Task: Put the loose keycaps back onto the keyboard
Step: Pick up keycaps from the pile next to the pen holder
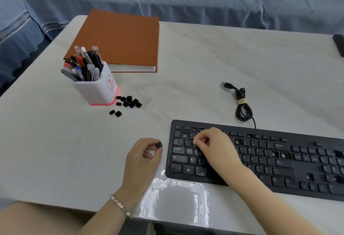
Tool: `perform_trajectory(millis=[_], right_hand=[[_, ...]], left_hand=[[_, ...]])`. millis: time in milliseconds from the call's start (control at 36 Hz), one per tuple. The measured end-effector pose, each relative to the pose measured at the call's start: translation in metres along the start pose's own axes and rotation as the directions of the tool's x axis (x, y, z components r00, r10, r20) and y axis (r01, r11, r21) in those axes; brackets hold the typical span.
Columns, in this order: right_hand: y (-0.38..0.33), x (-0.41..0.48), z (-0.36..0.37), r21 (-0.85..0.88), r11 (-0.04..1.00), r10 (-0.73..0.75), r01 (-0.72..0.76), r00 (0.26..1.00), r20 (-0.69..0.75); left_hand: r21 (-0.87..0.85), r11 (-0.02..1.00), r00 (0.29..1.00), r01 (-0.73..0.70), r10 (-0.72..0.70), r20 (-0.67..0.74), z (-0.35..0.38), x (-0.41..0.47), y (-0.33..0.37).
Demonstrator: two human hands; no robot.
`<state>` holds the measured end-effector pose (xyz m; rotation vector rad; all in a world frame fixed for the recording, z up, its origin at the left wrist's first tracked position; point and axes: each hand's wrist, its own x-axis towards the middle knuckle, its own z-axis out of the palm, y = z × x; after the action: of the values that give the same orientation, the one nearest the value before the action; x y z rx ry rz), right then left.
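Pinching a keycap (pixel 158 144) in the left hand (pixel 142 158), just left of the keyboard (pixel 279 162); right hand (pixel 214 147) curled on its far-left keys (pixel 186 142), contents unclear. Best squared over a bare socket (pixel 184 135), then pressed straight down.
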<state>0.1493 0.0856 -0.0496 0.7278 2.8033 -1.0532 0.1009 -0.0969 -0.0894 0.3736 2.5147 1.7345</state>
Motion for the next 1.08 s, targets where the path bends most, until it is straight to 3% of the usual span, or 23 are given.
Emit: perform_trajectory(millis=[306, 472, 528, 667, 889, 1083], right_hand=[[0.016, -0.016, 0.018, -0.064, 0.972, -0.236, 0.227, 0.930, -0.280], [0.018, -0.016, 0.019, -0.143, 0.945, -0.326, 0.295, 0.893, -0.311], [0.015, -0.018, 0.020, -0.173, 0.955, -0.278, 0.239, 0.926, -0.257], [0.022, -0.031, 0.032, -0.507, 0.795, -0.537, 0.333, 0.774, -0.335], [0.024, -0.023, 0.030, -0.526, 0.777, -0.577, 0.346, 0.725, -0.376], [0.024, -0.022, 0.028, -0.502, 0.793, -0.562, 0.345, 0.732, -0.384]], left_hand=[[0.010, 1.000, 1.000, 0.006, -0.006, 0.014, 0.000, 0.000, 0.002], [0.016, 1.000, 1.000, 0.013, -0.014, 0.010, 0.000, 0.000, 0.002], [0.022, 1.000, 1.000, 0.009, -0.010, 0.010, 0.000, 0.000, 0.002], [0.030, 0.999, 1.000, 0.024, -0.025, 0.017, 0.000, 0.000, 0.002], [0.033, 0.999, 0.999, 0.040, -0.040, 0.011, 0.000, 0.001, 0.002], [0.001, 0.996, 0.996, 0.088, -0.088, 0.006, -0.001, 0.002, 0.005]])
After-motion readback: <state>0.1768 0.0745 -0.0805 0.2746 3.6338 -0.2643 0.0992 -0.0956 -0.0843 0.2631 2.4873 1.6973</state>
